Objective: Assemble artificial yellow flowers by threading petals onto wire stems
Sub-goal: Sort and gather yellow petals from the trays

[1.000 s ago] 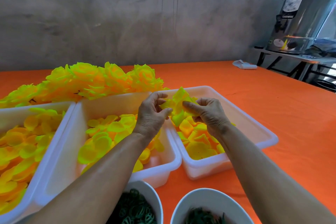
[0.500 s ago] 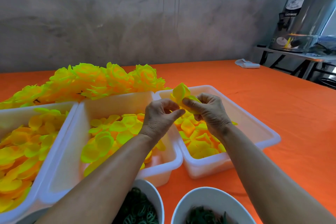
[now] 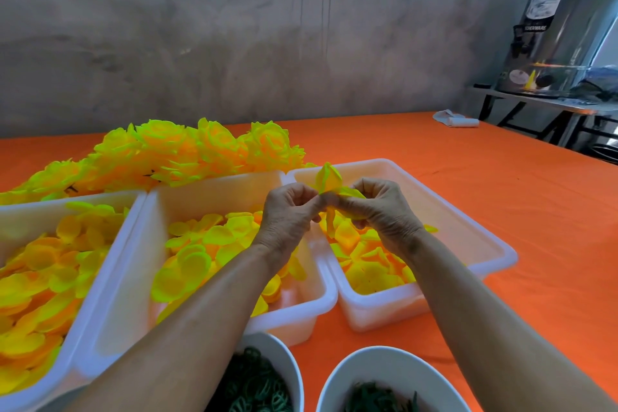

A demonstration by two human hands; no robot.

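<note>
**Petal bundle lifted clear of the bin and pinched between both hands**

Over the last second the two hands rose from just above the loose petals in the right-hand white plastic bin (image 3: 475, 221) to a spot above its near-left corner. The small cluster of yellow fabric petals (image 3: 329, 179) went up with them and tightened from a loose handful into a compact, bud-like fold. The left hand (image 3: 287, 216) had its fingers curled, with fingertips pinching the base of the cluster. The right hand (image 3: 381, 211) gripped the same cluster from the other side, fingers curled around its lower petals. No wire stem could be made out between the fingers, so whether threading had begun could not be told. The move suggested that picking was over and that shaping or threading of a single flower was in hand.

The work sat on a tabletop (image 3: 501, 177) covered in orange cloth. Two more white plastic bins of yellow petals, the middle one (image 3: 214, 187) and the left one (image 3: 40, 211), stood beside the first. A heap of finished yellow artificial flowers (image 3: 187, 154) lay behind them. Two white round bowls of dark green parts, one on the left (image 3: 284, 358) and one on the right (image 3: 354, 365), stood at the near edge. A grey concrete wall (image 3: 267, 27) closed the far side. A steel urn (image 3: 561, 33) stood on a side stand at far right.
</note>
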